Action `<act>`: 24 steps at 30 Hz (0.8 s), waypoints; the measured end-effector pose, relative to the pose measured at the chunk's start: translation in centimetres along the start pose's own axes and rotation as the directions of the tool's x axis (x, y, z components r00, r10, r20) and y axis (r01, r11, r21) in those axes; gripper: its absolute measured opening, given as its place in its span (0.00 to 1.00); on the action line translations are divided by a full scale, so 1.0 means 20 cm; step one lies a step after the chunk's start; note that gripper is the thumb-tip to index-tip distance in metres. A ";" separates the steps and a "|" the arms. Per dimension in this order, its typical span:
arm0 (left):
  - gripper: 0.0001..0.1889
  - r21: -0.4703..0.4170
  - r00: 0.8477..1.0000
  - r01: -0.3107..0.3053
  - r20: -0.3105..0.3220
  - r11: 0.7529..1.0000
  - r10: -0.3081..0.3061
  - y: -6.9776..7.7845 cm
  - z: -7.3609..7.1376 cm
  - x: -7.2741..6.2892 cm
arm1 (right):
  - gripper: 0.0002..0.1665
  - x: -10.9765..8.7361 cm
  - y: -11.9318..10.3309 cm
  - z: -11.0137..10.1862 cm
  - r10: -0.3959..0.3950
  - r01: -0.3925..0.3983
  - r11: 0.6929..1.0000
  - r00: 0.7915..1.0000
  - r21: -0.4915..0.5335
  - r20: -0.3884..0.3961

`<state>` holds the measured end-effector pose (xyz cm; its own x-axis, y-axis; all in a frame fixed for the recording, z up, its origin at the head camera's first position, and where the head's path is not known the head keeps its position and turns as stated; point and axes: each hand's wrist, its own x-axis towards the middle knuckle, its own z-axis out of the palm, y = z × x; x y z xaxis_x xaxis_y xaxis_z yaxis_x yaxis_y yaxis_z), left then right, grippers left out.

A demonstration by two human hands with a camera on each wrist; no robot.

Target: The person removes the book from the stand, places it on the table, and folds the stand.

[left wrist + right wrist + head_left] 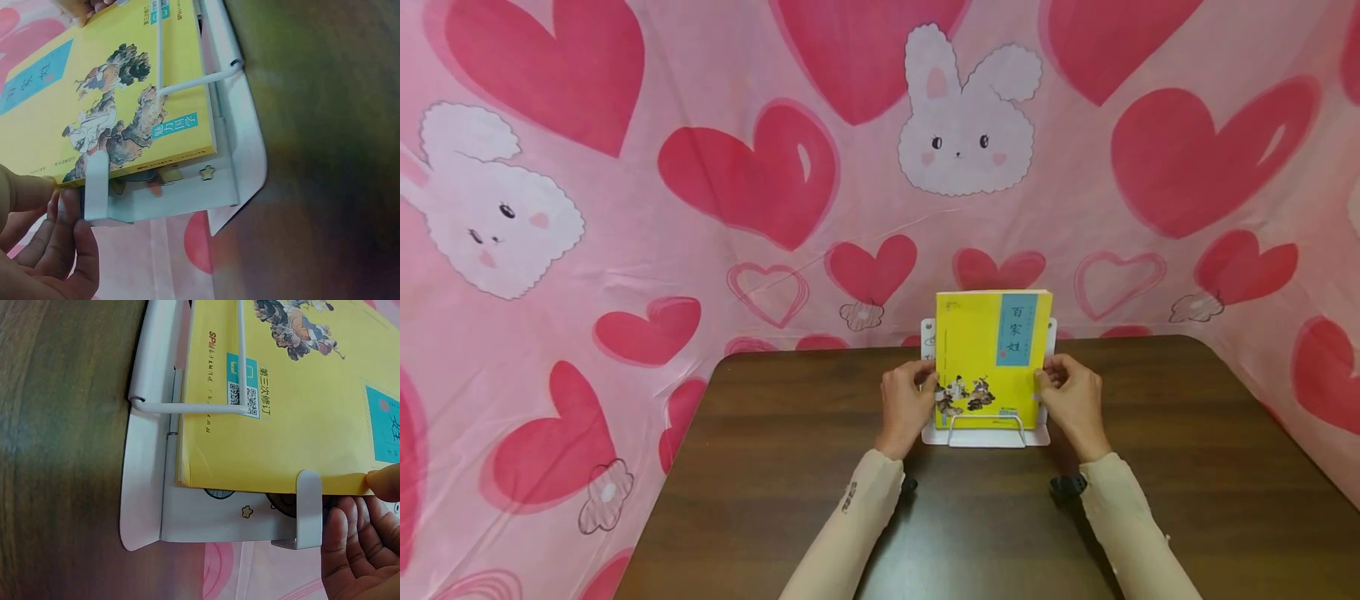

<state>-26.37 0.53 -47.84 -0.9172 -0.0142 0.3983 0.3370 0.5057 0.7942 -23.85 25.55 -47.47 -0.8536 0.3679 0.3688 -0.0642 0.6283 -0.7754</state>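
Observation:
A yellow book (pixel 970 342) with a blue title panel stands upright on a white metal book stand (pixel 932 436). My left hand (pixel 906 406) pinches its left edge, thumb at the front and fingers behind. At the opposite edge, my right hand (pixel 1076 407) pinches the book the same way. A wire holder (pixel 987 418) crosses the lower cover. One white side clip (pixel 96 186) overlaps the cover's edge in the left wrist view, and another clip (pixel 309 509) does so in the right wrist view. The book hides most of the stand's printed back plate (pixel 237 519).
The stand rests on a dark brown wooden table (pixel 775 500), near its far edge. Behind the table hangs a pink cloth (pixel 865 183) printed with hearts and rabbits. Black wrist straps show below both hands, at the beige sleeves (pixel 857 517).

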 end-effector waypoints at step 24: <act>0.12 -0.020 0.998 -0.044 -0.049 0.999 0.043 0.05 -0.03 0.00 | 0.08 0.00 -0.04 -0.02 -0.002 0.003 1.000 0.999 0.027 -0.042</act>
<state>-25.88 0.58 -46.86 -0.8903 -0.0351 0.4541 0.3811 0.4884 0.7850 -23.62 25.31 -46.54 -0.8311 0.3952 0.3914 -0.0807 0.6104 -0.7879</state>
